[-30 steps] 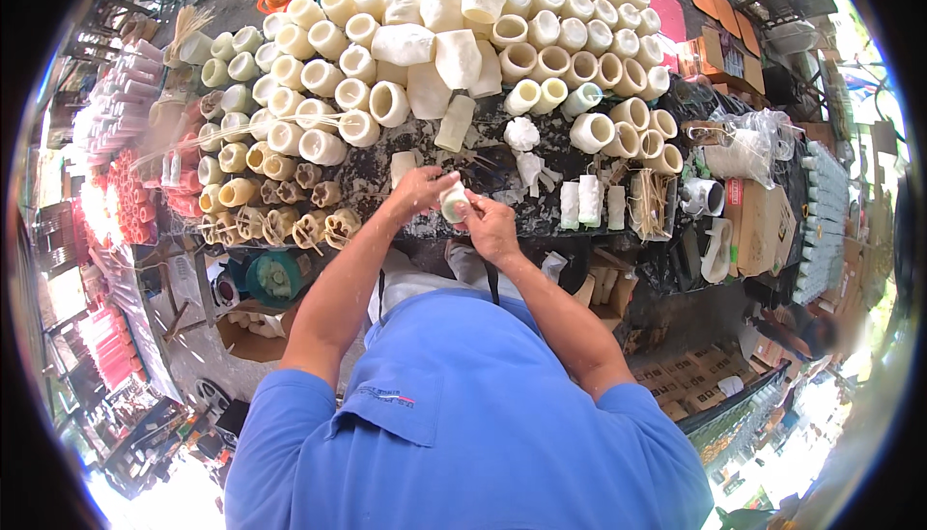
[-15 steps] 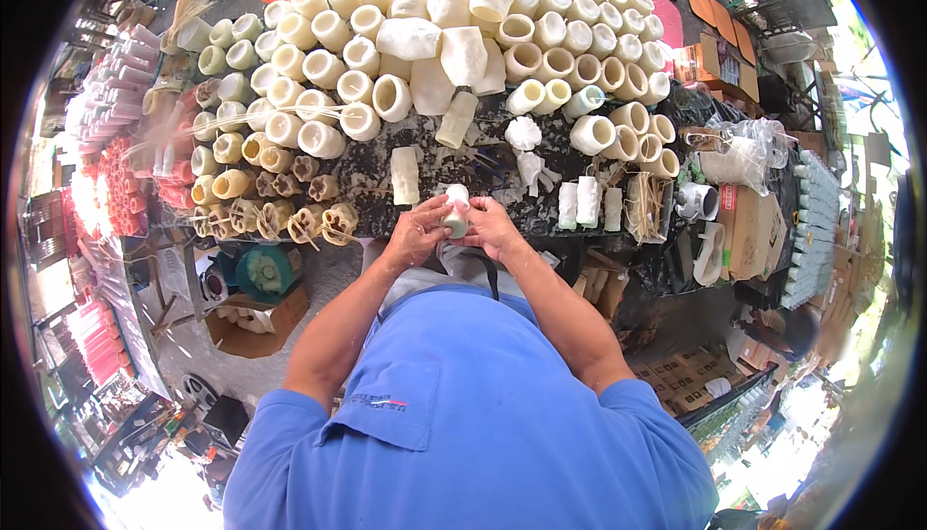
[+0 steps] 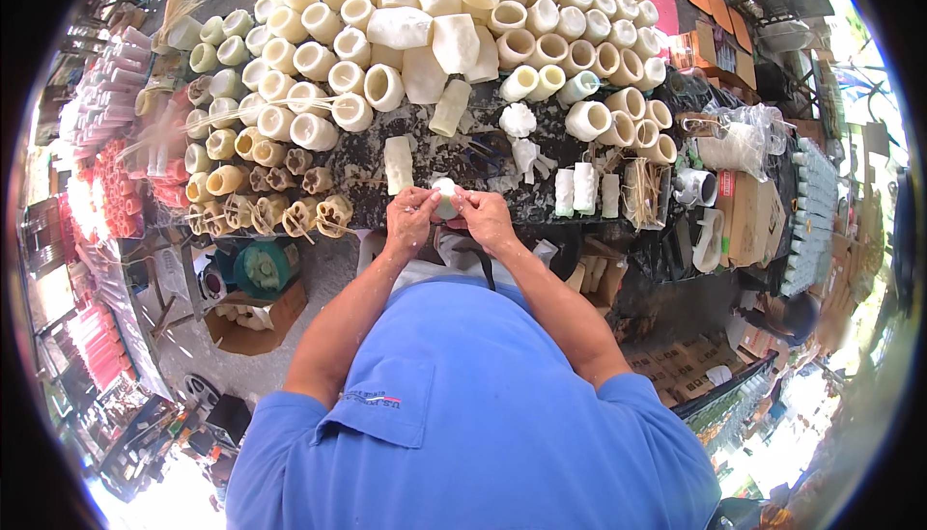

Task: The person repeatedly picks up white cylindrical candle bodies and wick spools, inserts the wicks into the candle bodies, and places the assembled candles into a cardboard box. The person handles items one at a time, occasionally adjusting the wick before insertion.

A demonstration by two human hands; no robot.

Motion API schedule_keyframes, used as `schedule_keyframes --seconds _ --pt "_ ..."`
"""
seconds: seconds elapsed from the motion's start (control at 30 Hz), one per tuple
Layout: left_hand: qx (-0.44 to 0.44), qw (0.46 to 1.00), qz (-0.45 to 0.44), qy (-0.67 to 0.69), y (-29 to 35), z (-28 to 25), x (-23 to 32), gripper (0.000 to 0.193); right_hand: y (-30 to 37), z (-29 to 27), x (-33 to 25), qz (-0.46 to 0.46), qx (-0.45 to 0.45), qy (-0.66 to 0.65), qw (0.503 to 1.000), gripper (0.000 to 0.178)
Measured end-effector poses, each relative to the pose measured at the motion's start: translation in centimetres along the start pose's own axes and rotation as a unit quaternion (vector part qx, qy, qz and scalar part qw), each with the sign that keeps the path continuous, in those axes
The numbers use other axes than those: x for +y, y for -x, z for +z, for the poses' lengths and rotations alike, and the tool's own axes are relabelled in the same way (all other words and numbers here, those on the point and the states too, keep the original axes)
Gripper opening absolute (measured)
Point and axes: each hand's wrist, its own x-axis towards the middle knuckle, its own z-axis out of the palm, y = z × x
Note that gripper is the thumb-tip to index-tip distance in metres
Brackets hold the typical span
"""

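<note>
Waxy piece (image 3: 445, 201) (pale, rounded) in two-handed grip (image 3: 410, 221)

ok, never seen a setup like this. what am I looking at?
No robot here: these are a person's own bare hands. The view is from the left of two fisheye cameras worn on the head, looking down, so straight edges bend near the rim.

The left hand and right hand together hold a small whitish wax-like piece at the near edge of a black-topped table.

On the table: rows of pale hollow cups, tan flower-shaped hollow pieces, slim white cylinders and a bundle of thin sticks.
</note>
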Motion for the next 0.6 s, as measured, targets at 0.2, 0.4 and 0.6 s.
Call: schedule_keyframes --seconds 0.2,0.4,0.6 --pt "0.082 0.995 -0.053 -0.018 -1.1 0.2 0.9 0.025 -0.4 1.3 -0.6 -0.099 0.105 0.200 0.969 0.029" --pt "0.087 0.986 0.069 -0.123 0.1 0.4 1.3 0.028 0.4 1.4 0.2 -0.164 0.100 0.123 0.974 0.023" --pt "0.023 0.995 0.048 -0.078 0.2 0.3 -0.1 0.038 -0.9 0.9 1.4 -0.101 0.069 -0.065 0.990 0.016"
